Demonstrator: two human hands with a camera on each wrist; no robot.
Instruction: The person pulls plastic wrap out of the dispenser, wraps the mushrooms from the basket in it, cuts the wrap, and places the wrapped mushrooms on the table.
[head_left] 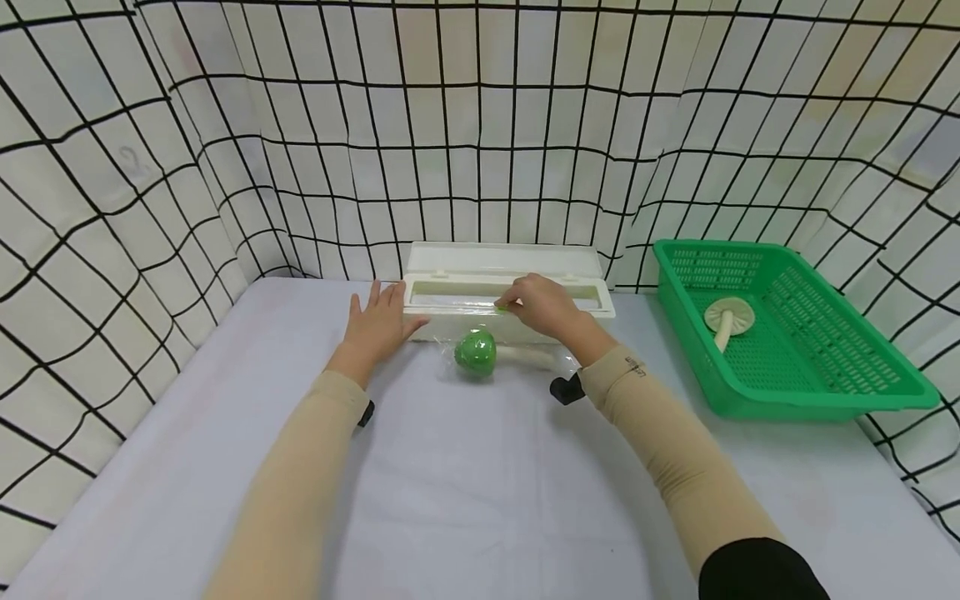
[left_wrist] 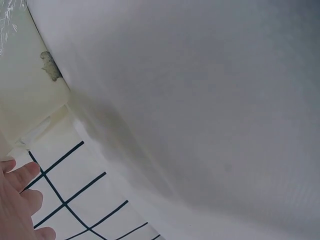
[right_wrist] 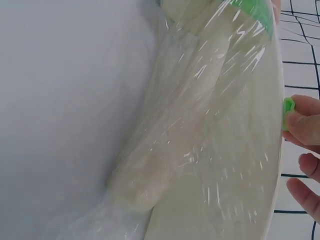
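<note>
A white cling film dispenser (head_left: 510, 327) stands at the back of the table with its lid (head_left: 502, 258) raised. My left hand (head_left: 377, 325) has its fingers spread and touches the dispenser's left end. With thumb and forefinger, my right hand (head_left: 546, 307) pinches a small green slide cutter (right_wrist: 288, 114) on the dispenser's front edge. Clear cling film (right_wrist: 200, 145) runs down from that edge over a toy mushroom, which lies on its side against the dispenser's front. Its green cap (head_left: 476, 353) points left and its pale stem (head_left: 525, 357) points right.
To the right stands a green perforated basket (head_left: 832, 404) holding a pale mushroom (head_left: 729, 318). A white cloth covers the table (head_left: 450, 500). Black wire grid panels (head_left: 480, 150) enclose the back and both sides, close behind the dispenser.
</note>
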